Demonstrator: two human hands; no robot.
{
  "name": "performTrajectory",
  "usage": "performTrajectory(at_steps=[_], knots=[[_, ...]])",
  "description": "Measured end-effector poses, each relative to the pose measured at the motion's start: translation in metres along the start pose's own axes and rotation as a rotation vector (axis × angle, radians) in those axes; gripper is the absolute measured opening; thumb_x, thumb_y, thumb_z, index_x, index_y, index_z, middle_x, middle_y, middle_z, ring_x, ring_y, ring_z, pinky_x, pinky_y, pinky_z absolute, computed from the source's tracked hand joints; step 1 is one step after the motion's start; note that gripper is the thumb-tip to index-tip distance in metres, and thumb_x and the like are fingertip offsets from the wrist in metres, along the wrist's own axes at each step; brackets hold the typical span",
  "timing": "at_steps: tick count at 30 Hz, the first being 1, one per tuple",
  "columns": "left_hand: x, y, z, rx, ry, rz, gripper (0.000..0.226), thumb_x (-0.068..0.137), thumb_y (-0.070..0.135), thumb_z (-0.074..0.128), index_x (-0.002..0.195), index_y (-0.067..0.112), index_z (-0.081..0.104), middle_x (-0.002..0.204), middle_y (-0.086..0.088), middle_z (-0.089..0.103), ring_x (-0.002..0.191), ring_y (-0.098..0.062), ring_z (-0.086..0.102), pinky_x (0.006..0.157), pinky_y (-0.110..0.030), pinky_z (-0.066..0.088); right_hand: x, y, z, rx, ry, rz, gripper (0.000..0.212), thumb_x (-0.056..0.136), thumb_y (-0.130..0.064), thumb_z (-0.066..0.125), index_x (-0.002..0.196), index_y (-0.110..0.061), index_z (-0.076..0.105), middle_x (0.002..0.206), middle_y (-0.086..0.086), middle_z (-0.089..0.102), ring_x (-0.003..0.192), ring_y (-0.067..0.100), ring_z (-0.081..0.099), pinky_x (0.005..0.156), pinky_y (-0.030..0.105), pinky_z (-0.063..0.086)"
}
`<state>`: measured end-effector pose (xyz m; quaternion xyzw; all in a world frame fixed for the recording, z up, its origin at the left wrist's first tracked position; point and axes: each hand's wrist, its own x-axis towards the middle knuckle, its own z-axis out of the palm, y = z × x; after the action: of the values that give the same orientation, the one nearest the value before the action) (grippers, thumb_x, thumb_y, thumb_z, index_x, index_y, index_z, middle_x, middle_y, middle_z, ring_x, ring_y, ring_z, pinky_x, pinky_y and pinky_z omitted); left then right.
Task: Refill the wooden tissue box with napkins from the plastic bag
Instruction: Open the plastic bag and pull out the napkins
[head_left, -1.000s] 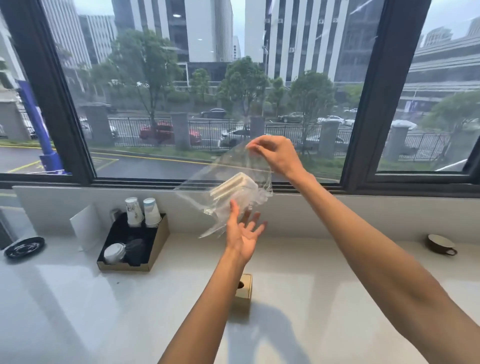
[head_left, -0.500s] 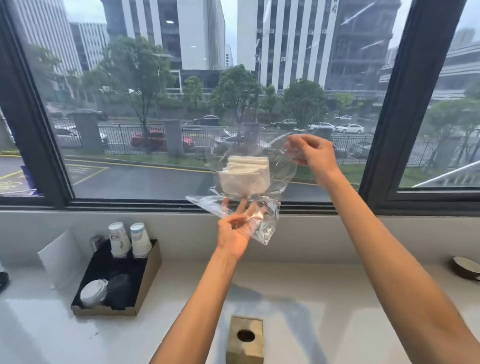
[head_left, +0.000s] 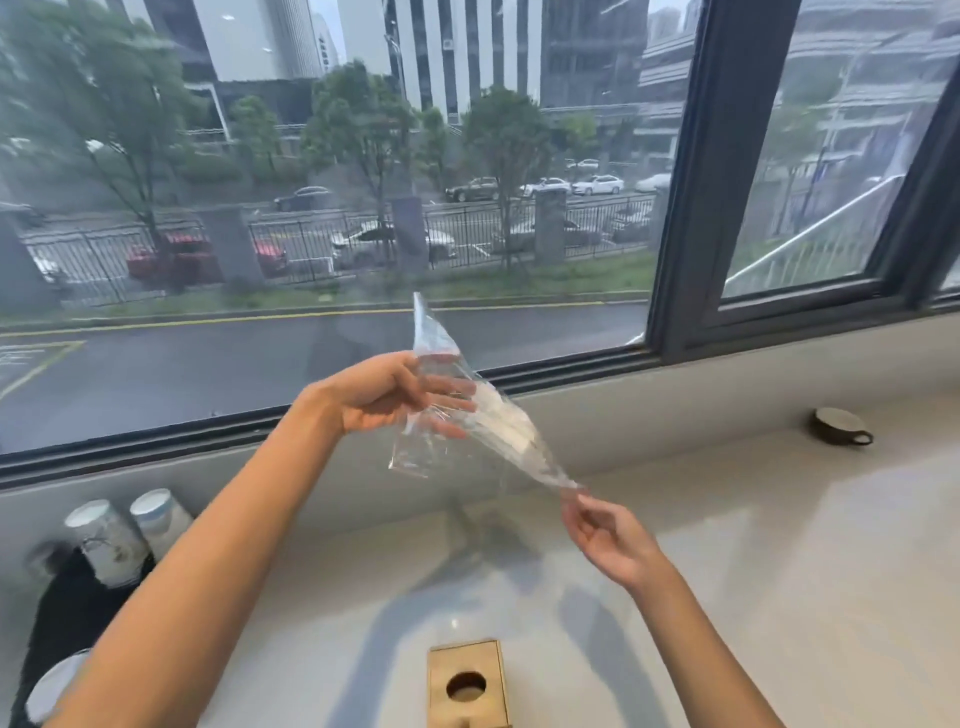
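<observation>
Pulling the plastic bag (head_left: 457, 415) taut in mid-air, you have your left hand (head_left: 384, 397) closed around its body and your right hand (head_left: 605, 538) pinching its twisted end. Tug harder and the thin film may rip, spilling the napkins (head_left: 506, 418) past the wooden tissue box (head_left: 467, 686) at the countertop's (head_left: 779, 571) near edge.

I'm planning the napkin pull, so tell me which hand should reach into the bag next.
Probably the right hand. It only pinches the twisted tip of the plastic bag and could let go, whereas the left hand grips the bag's body near the napkins, carrying it above the wooden tissue box.
</observation>
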<state>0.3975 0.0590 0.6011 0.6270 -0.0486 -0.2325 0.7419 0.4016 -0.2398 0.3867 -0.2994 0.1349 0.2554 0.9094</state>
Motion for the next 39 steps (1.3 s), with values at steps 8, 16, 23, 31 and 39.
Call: performTrajectory(at_steps=[8, 16, 23, 31, 39], knots=[[0.059, 0.006, 0.034, 0.171, -0.168, -0.238, 0.08, 0.077, -0.027, 0.018, 0.148, 0.007, 0.031, 0.147, -0.03, 0.039, 0.133, -0.052, 0.039, 0.105, -0.071, 0.027, 0.012, 0.044, -0.069, 0.137, -0.193, 0.431, 0.059, 0.095, -0.042, 0.057, 0.13, 0.004, 0.054, 0.088, 0.019, 0.064, 0.087, 0.03, 0.066, 0.108, 0.054, 0.038], [0.062, 0.042, 0.043, 0.429, 0.011, -0.401, 0.07, 0.087, -0.024, 0.028, 0.142, 0.016, 0.045, 0.139, -0.021, 0.052, 0.127, -0.043, 0.051, 0.099, -0.068, 0.039, 0.05, 0.038, -0.043, 0.009, -0.206, 0.422, 0.047, 0.086, -0.023, 0.069, 0.128, -0.003, 0.062, 0.085, 0.016, 0.065, 0.087, 0.029, 0.065, 0.101, 0.057, 0.044], [0.053, 0.049, 0.043, 0.866, 0.411, -0.37, 0.034, 0.088, -0.016, 0.046, 0.117, -0.002, 0.058, 0.104, -0.026, 0.071, 0.091, -0.04, 0.07, 0.085, -0.06, 0.054, 0.065, 0.047, -0.023, 0.09, -0.22, 0.291, 0.049, 0.091, -0.017, 0.057, 0.137, -0.002, 0.049, 0.126, 0.017, 0.061, 0.111, 0.032, 0.065, 0.097, 0.048, 0.05], [0.06, 0.06, 0.04, 1.131, 0.632, -0.142, 0.01, 0.084, -0.012, 0.061, 0.084, -0.003, 0.066, 0.079, -0.019, 0.074, 0.072, -0.032, 0.074, 0.068, -0.041, 0.062, 0.073, 0.041, -0.004, 0.241, -0.254, 0.16, 0.037, 0.083, -0.004, 0.061, 0.12, -0.006, 0.062, 0.11, 0.012, 0.072, 0.095, 0.022, 0.073, 0.08, 0.03, 0.057], [0.065, 0.088, 0.047, 1.113, 0.602, -0.006, 0.005, 0.082, 0.002, 0.073, 0.086, 0.0, 0.07, 0.076, -0.014, 0.074, 0.069, -0.025, 0.075, 0.061, -0.026, 0.06, 0.073, 0.028, -0.008, 0.273, -0.237, 0.192, 0.03, 0.093, 0.0, 0.051, 0.119, -0.001, 0.065, 0.113, 0.014, 0.071, 0.098, 0.023, 0.072, 0.084, 0.036, 0.059]])
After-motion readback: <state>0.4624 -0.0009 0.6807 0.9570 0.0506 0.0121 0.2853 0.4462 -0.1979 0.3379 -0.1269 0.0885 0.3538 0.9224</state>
